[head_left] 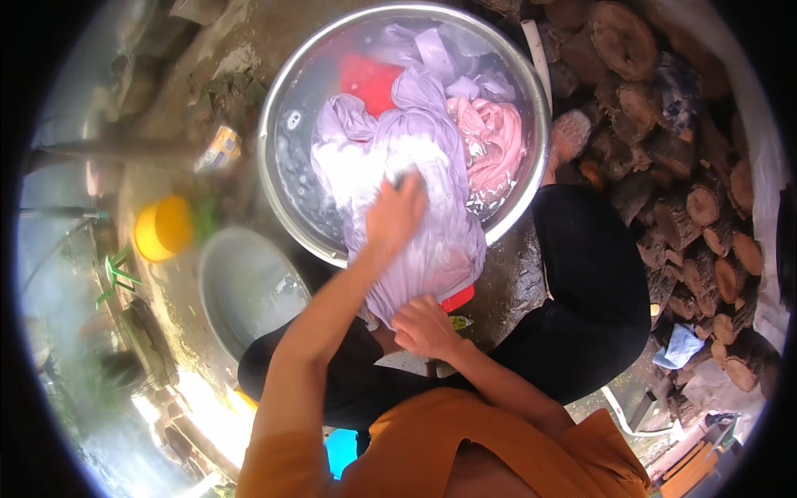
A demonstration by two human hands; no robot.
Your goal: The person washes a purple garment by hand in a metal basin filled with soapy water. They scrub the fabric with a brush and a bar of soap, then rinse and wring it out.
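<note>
Left hand [395, 214] presses flat, fingers spread, on a wet lilac cloth garment [423, 216] draped over the near rim of a large round steel basin [286, 100]. Right hand [425, 326] grips the garment's lower end just outside the rim, beside a pink cloth [496, 145] lying in the soapy water.

Outdoor washing spot in a home yard: wet concrete ground [515, 282], big metal basin [286, 108] of soaking laundry [432, 166], stacked firewood [664, 124], yellow tub [162, 228], smaller grey basin [245, 290].

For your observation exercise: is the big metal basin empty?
No: the metal basin holds soapy water, a lilac cloth, a pink cloth and something red.
</note>
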